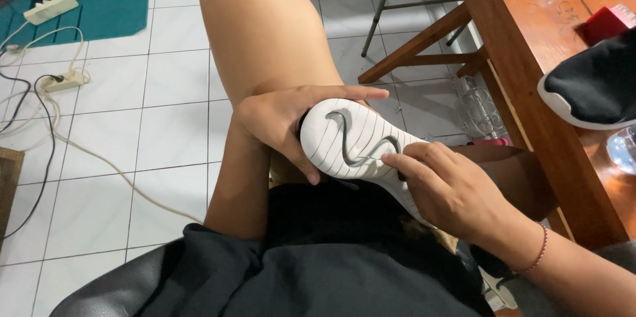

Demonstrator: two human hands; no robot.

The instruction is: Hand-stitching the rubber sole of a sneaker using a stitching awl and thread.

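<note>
I hold a shoe (351, 145) over my lap with its white grooved sole turned up. My left hand (281, 118) wraps around the toe end, thumb along the top edge and fingers under the near side. On the heel half rests my right hand (450, 188), its fingertips pressing on the sole's grey wavy groove. A second black shoe with a white sole rim (589, 88) lies on the wooden table (530, 45) at the right.
My bare knee (265, 32) rises ahead over white floor tiles. Power strips (50, 7) and white and black cables (46, 125) trail on the left, by a teal mat (112, 5). A clear plastic bottle (478, 108) stands under the table.
</note>
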